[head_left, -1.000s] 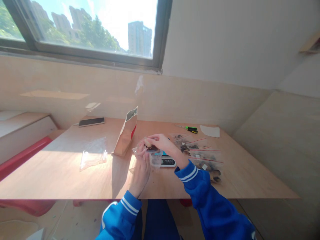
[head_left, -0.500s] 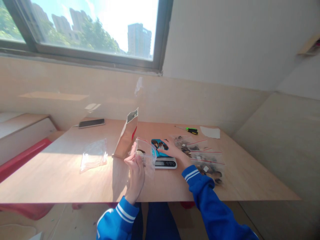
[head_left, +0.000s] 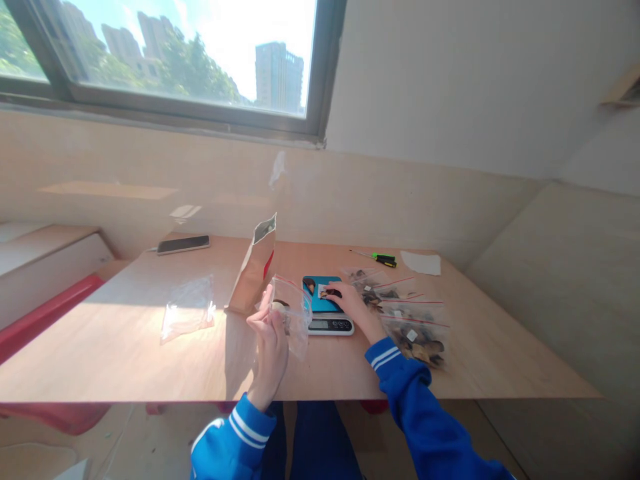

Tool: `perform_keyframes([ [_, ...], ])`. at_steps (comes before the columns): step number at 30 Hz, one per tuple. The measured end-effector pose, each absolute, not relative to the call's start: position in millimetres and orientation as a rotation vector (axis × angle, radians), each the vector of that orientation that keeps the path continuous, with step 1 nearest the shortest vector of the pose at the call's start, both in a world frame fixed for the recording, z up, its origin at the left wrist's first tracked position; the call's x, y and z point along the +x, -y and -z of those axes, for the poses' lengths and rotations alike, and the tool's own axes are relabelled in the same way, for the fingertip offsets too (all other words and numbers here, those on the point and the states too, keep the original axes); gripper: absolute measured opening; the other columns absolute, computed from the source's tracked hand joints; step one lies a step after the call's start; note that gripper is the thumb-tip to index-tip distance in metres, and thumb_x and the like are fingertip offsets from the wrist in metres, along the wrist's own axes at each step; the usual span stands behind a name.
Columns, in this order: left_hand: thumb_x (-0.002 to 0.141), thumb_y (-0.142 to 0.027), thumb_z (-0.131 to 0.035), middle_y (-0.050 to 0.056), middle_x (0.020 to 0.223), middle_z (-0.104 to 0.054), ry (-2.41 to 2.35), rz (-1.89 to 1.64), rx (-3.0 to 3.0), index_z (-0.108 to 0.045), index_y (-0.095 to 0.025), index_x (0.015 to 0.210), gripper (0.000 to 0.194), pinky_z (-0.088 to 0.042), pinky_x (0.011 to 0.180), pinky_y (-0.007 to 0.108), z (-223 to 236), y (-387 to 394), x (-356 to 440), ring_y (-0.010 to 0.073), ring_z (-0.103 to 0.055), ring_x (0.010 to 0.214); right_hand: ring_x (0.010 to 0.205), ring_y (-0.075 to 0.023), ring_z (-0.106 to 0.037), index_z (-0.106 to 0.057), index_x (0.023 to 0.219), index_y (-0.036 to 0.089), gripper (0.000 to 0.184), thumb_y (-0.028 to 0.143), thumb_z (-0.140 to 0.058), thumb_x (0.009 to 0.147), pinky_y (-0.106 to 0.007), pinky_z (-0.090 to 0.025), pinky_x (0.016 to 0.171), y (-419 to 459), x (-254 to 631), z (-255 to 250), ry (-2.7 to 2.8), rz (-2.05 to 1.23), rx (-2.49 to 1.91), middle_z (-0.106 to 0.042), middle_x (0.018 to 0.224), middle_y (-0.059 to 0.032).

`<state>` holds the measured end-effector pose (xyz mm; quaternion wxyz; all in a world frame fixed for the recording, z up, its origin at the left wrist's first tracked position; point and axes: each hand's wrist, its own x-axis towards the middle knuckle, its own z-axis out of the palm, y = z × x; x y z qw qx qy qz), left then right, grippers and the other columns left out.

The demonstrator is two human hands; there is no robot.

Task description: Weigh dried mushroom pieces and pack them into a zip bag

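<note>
My left hand (head_left: 270,337) grips a clear zip bag (head_left: 299,333) by its left side. A pale, dark-edged slice (head_left: 280,305) shows in the bag. My right hand (head_left: 347,300) is closed over the blue plate of a kitchen scale (head_left: 330,326), its fingertips pinching dark brown dried slices (head_left: 331,294). A small white square packet (head_left: 321,291) lies by those fingertips. Another dark slice (head_left: 310,286) rests at the left of the plate. The digits on the scale's display are too small to read.
Left of the bag stands an open brown paper pouch (head_left: 253,273). Empty clear bags (head_left: 187,310) lie farther left, behind them a phone (head_left: 183,245). Several filled zip bags (head_left: 420,333) lie right of the scale. A screwdriver (head_left: 383,259) and white paper (head_left: 421,263) are behind.
My right hand has closed on slices on the scale plate and shifted slightly right. Fewer slices lie on the plate, and the white packet shows more plainly. My left hand stays nearly still.
</note>
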<state>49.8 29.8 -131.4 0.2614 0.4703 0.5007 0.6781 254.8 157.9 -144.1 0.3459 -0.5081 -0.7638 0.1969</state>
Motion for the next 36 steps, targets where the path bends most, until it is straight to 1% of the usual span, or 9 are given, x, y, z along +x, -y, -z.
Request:
perform_keyframes([
  [7,0.096,-0.035,-0.039,0.015,0.150,-0.038,-1.385,-1.874,1.293,-0.039,-0.019,0.124,0.033,-0.036,0.109,0.053,126,-27,54,0.0252,-0.041,0.135,0.093,-0.0263,-0.068,-0.076,0.082,0.023,0.013,0.026,-0.068,0.072,-0.044,-0.049,0.093,-156,255,133,1.721,-0.618,-1.272,-0.076,0.095,-0.0062],
  [14,0.094,-0.040,-0.040,0.016,0.146,-0.043,-1.378,-1.842,1.286,-0.038,-0.018,0.134,0.046,-0.037,0.108,0.055,129,-30,52,0.0286,-0.043,0.134,0.085,-0.0229,-0.069,-0.073,0.100,0.015,0.041,0.044,-0.069,0.072,-0.039,-0.054,0.080,-148,243,104,1.410,-0.778,-1.169,-0.075,0.096,-0.0113],
  [19,0.095,-0.039,-0.039,0.015,0.144,-0.046,-1.415,-1.803,1.319,-0.042,-0.019,0.131,0.041,-0.034,0.110,0.054,134,-35,55,0.0280,-0.040,0.135,0.079,-0.0179,-0.069,-0.072,0.099,0.017,0.041,0.044,-0.076,0.068,-0.033,-0.056,0.075,-126,217,70,1.278,-1.226,-0.971,-0.074,0.096,-0.0079],
  [22,0.095,-0.038,-0.039,0.015,0.145,-0.044,-1.405,-1.789,1.338,-0.041,-0.019,0.132,0.042,-0.034,0.111,0.053,133,-35,57,0.0277,-0.040,0.136,0.083,-0.0186,-0.069,-0.073,0.101,0.019,0.038,0.039,-0.077,0.069,-0.033,-0.056,0.076,-106,200,47,1.448,-1.328,-0.950,-0.074,0.099,-0.0071],
  [26,0.095,-0.037,-0.040,0.015,0.146,-0.043,-1.390,-1.812,1.318,-0.041,-0.019,0.127,0.037,-0.038,0.107,0.053,130,-33,59,0.0279,-0.042,0.134,0.102,-0.0216,-0.066,-0.072,0.105,0.022,0.035,0.037,-0.073,0.074,-0.035,-0.053,0.089,-89,185,29,1.790,-1.234,-0.890,-0.071,0.109,-0.0068],
  [30,0.095,-0.037,-0.039,0.018,0.143,-0.046,-1.398,-1.854,1.275,-0.039,-0.018,0.121,0.033,-0.040,0.105,0.054,129,-30,57,0.0283,-0.046,0.132,0.101,-0.0219,-0.066,-0.067,0.113,0.021,0.035,0.043,-0.053,0.089,-0.035,-0.057,0.080,-107,187,40,1.774,-1.056,-0.979,-0.068,0.117,-0.0082],
  [32,0.094,-0.038,-0.038,0.019,0.137,-0.051,-1.420,-1.862,1.235,-0.040,-0.018,0.118,0.031,-0.041,0.103,0.054,129,-30,56,0.0292,-0.046,0.131,0.104,-0.0211,-0.065,-0.066,0.116,0.020,0.035,0.038,-0.047,0.092,-0.037,-0.055,0.086,-125,191,58,1.793,-0.828,-1.079,-0.066,0.120,-0.0095],
  [33,0.094,-0.039,-0.039,0.020,0.135,-0.053,-1.429,-1.862,1.217,-0.040,-0.017,0.117,0.031,-0.042,0.102,0.054,129,-29,56,0.0296,-0.046,0.131,0.107,-0.0209,-0.064,-0.066,0.116,0.020,0.033,0.033,-0.048,0.091,-0.038,-0.052,0.092,-134,193,68,1.829,-0.694,-1.141,-0.066,0.121,-0.0098],
  [36,0.094,-0.041,-0.039,0.020,0.130,-0.057,-1.441,-1.846,1.181,-0.042,-0.018,0.112,0.029,-0.043,0.100,0.053,128,-28,56,0.0299,-0.046,0.131,0.111,-0.0256,-0.062,-0.069,0.108,0.016,0.031,0.017,-0.065,0.077,-0.043,-0.044,0.101,-155,195,99,1.903,-0.604,-1.212,-0.068,0.116,-0.0129],
])
